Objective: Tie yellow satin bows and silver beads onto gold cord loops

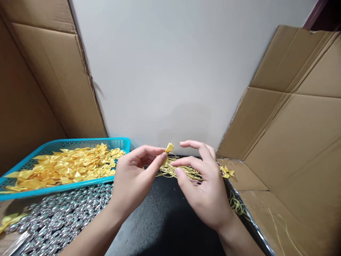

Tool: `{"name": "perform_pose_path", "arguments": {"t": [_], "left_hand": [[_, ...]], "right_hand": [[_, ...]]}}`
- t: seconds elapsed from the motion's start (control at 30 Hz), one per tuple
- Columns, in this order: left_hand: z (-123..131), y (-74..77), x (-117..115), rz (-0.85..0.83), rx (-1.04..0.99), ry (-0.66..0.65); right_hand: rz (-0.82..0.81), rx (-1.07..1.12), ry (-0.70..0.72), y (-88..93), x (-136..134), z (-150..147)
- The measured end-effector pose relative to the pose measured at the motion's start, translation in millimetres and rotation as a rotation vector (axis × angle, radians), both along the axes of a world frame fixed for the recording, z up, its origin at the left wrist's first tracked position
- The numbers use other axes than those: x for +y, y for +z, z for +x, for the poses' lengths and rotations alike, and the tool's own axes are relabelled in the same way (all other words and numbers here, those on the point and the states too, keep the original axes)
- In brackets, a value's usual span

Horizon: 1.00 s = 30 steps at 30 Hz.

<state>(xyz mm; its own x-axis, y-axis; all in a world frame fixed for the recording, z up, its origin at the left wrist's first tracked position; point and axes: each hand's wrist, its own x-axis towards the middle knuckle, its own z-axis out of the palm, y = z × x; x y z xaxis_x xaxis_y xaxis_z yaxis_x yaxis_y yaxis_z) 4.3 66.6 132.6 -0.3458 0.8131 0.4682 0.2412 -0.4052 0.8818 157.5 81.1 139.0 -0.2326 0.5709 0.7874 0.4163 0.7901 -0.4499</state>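
Observation:
My left hand (135, 177) pinches a small folded yellow ribbon piece (169, 147) between thumb and fingers. A thin strand sticks out near its fingertips. To the right, my right hand (206, 188) is open, its index finger raised and its thumb near the middle finger. I see nothing held in it. Behind and below the hands lies a bundle of shiny gold cord (183, 170), partly covered by the right fingers.
At the left stands a turquoise basket (80, 185) holding many yellow ribbon pieces (77, 165). Silvery beads (66, 213) spread before it on the dark tabletop (149, 220). Yellow cord scraps (237, 205) lie at the right edge. Cardboard panels (298, 117) flank a pale wall (170, 71).

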Motion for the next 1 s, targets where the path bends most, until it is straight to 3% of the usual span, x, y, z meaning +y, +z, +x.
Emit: {"name": "perform_pose_path", "arguments": {"t": [0.13,0.23,1.0], "left_hand": [[2,-0.8,-2,0.005,0.02,-0.023],[2,-1.5,-2,0.002,0.003,-0.045],[2,0.2,-1,-0.014,0.014,-0.033]], "right_hand": [[0.129,-0.003,-0.166,-7.5,4,-11],[0.194,-0.015,-0.213,-11.5,7,-15],[0.217,0.039,-0.211,-15.5,11,-17]]}}
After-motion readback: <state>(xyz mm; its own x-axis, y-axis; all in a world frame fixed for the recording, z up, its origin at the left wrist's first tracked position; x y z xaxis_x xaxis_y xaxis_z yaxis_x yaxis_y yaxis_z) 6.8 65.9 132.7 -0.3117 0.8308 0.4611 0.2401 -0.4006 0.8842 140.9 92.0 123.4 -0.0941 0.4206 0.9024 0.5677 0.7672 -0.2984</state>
